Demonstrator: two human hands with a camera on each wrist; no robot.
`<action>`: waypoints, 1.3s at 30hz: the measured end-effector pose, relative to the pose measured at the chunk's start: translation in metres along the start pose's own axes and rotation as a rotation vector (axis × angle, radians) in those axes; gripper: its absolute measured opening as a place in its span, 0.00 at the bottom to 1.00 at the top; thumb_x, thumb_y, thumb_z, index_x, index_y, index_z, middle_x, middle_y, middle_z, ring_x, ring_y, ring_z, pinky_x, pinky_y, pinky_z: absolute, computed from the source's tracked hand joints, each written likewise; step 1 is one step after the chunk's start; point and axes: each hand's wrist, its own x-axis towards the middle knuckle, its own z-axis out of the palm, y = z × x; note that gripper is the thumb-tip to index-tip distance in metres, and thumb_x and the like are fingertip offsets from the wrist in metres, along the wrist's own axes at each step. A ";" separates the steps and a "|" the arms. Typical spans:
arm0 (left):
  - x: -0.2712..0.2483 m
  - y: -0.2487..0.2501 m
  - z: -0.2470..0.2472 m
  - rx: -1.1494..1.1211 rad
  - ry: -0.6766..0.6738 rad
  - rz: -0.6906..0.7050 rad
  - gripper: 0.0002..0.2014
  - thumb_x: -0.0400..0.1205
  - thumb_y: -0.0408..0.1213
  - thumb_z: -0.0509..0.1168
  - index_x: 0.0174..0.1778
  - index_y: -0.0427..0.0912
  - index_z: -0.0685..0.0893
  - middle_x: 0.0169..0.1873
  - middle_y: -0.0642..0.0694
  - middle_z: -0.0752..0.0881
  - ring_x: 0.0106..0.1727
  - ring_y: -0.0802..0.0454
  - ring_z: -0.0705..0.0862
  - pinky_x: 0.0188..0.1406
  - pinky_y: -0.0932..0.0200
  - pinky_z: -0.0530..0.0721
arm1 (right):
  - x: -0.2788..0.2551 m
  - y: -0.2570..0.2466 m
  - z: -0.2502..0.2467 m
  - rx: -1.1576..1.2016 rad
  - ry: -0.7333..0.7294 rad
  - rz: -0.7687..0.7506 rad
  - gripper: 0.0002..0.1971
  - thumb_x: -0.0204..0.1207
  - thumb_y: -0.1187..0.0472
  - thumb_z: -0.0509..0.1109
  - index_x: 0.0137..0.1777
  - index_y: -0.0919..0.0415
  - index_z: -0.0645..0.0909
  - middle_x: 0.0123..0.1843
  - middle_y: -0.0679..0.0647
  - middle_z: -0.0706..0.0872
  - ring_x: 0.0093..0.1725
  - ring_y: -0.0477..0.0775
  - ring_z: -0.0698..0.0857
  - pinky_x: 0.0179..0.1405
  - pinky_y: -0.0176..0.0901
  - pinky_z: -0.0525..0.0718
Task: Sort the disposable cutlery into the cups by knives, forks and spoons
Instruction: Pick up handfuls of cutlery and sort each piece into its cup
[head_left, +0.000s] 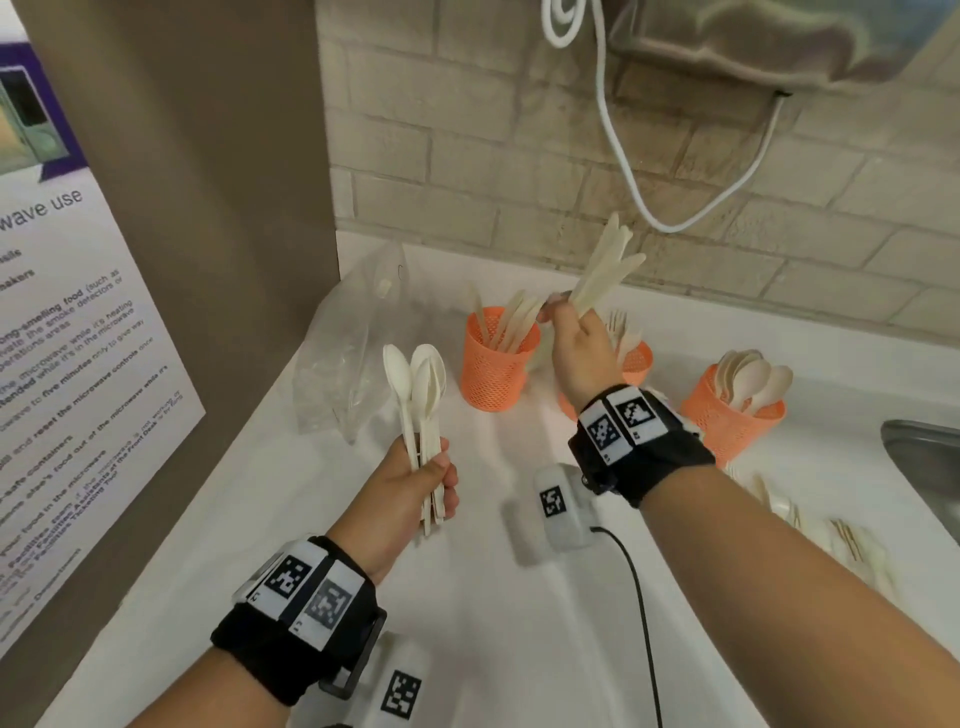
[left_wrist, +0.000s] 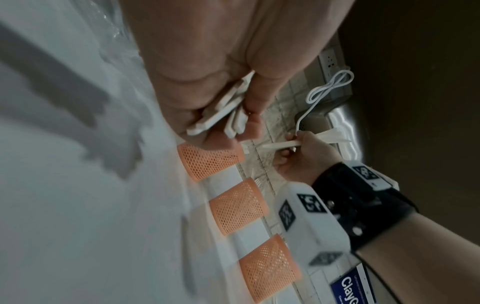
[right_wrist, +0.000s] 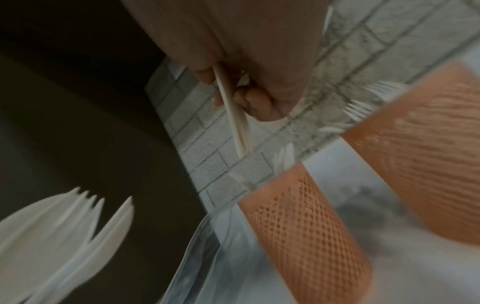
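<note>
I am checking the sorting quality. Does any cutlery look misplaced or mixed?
The cups look sorted: knife cup, fork cup, spoon cup. Only odd thing: loose cutlery lies unsorted on the counter near the sink.

Three orange mesh cups (head_left: 500, 358) stand on a white desk (head_left: 467, 597), holding cream-white cutlery (head_left: 753, 382); black wristbands (head_left: 641, 457) carry black-and-white square markers against grey brick-patterned tiles (head_left: 519, 156).

We are seeing the right hand (head_left: 574, 358) covering most of the middle cup (head_left: 636, 364), hiding its forks. The loose cutlery (head_left: 852, 540) on the surface is lying half behind the right forearm. In the right wrist view everything is blurring, including the held knives (right_wrist: 235, 121).
</note>
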 end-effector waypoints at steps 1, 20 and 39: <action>0.001 0.002 0.000 -0.001 0.004 0.002 0.06 0.87 0.31 0.55 0.55 0.44 0.75 0.33 0.46 0.77 0.29 0.53 0.78 0.34 0.60 0.80 | 0.012 -0.005 0.002 -0.023 0.023 -0.015 0.13 0.85 0.59 0.55 0.46 0.64 0.78 0.37 0.47 0.78 0.37 0.39 0.76 0.34 0.22 0.74; 0.005 0.000 -0.005 -0.066 0.006 -0.003 0.13 0.87 0.43 0.54 0.58 0.41 0.81 0.28 0.50 0.78 0.25 0.56 0.72 0.27 0.63 0.72 | 0.005 0.013 0.029 -0.209 -0.099 0.083 0.20 0.74 0.43 0.71 0.56 0.59 0.77 0.50 0.51 0.84 0.48 0.52 0.82 0.49 0.46 0.80; -0.013 -0.016 0.012 0.081 -0.032 0.033 0.09 0.85 0.45 0.58 0.47 0.49 0.83 0.31 0.51 0.80 0.24 0.58 0.70 0.27 0.62 0.67 | -0.107 0.029 0.019 -0.182 -0.007 -0.144 0.26 0.73 0.56 0.75 0.70 0.52 0.72 0.58 0.49 0.68 0.52 0.26 0.72 0.49 0.18 0.72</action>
